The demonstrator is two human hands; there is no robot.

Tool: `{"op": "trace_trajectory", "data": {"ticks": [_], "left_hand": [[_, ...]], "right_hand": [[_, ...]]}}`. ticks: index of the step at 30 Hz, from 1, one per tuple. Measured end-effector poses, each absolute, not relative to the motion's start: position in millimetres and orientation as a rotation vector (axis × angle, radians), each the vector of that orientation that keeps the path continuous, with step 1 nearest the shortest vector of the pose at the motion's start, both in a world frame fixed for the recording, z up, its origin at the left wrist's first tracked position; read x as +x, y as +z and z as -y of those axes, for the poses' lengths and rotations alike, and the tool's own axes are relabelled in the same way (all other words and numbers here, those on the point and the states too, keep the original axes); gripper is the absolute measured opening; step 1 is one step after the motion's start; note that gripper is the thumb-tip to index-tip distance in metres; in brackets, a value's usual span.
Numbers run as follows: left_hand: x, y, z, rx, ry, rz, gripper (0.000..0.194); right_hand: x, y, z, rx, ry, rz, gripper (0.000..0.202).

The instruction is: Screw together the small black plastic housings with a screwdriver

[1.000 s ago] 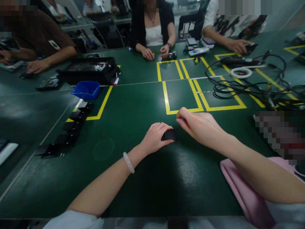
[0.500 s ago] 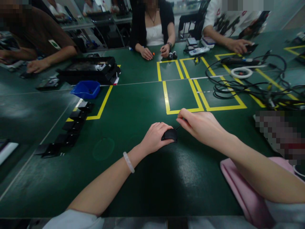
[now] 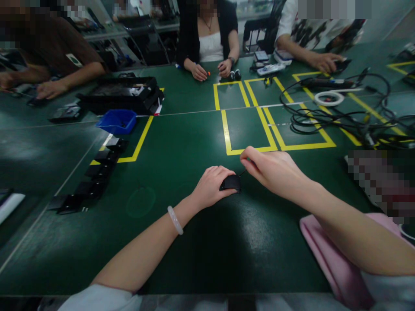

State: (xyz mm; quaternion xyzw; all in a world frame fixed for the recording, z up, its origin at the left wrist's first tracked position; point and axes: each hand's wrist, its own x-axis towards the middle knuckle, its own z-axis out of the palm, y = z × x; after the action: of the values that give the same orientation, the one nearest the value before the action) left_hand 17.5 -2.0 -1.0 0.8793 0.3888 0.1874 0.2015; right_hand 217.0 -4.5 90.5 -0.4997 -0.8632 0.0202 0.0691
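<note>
Block: one, black (image 3: 231,183), on the counter (image 3: 181,142) in front of the person, long axis running roughly left to right; which end is its front I cannot tell.
Left hand (image 3: 210,188): wrapped over the block's left end, thumb along the near side.
Right hand (image 3: 272,170): thumb and forefinger pinching a thin dark rod (image 3: 243,172).
Rod: one, slanting down and left from the fingertips to the block's far right corner.
Black pieces (image 3: 106,157): at least five in a slanting row at left; they overlap, so the exact count is unclear.
Blue bin: one (image 3: 118,121), at the row's far end; its contents cannot be made out.
Black tray (image 3: 112,103): behind the bin, holding small pale and dark parts.
Cloth: one, pink (image 3: 324,246), under the right forearm.
</note>
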Motion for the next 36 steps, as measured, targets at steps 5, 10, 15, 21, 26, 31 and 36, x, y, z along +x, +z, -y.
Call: {"op": "trace_trajectory", "data": {"ticks": [5,10,15,21,26,31,36], "left_hand": [[17.2,-0.8,2.0,2.447,0.529,-1.076,0.038],[16.8,-2.8,2.0,2.455,0.542,-1.074,0.038],[17.0,-0.7,2.5,2.454,0.533,-1.081,0.038],[16.8,-1.1,2.4,2.46,0.531,-1.073,0.038],[16.4,-3.3,1.9,2.472,0.538,-1.069,0.04],[16.8,-1.6,2.0,2.483,0.522,-1.069,0.038],[16.9,-2.1,1.8,2.504,0.522,-1.071,0.039]], "right_hand": [[217.7,89.8,4.0,-1.433,0.118,2.566,0.024],[218.1,91.1,3.9,-1.447,0.109,2.593,0.032],[217.1,90.3,2.7,-1.469,0.089,2.574,0.024],[218.6,91.6,3.7,-1.394,0.164,2.573,0.021],[219.5,90.3,4.4,-1.396,0.136,2.602,0.029],[218.1,88.7,3.3,-1.416,0.125,2.577,0.021],[218.3,90.6,3.5,-1.386,0.159,2.569,0.018]]}}
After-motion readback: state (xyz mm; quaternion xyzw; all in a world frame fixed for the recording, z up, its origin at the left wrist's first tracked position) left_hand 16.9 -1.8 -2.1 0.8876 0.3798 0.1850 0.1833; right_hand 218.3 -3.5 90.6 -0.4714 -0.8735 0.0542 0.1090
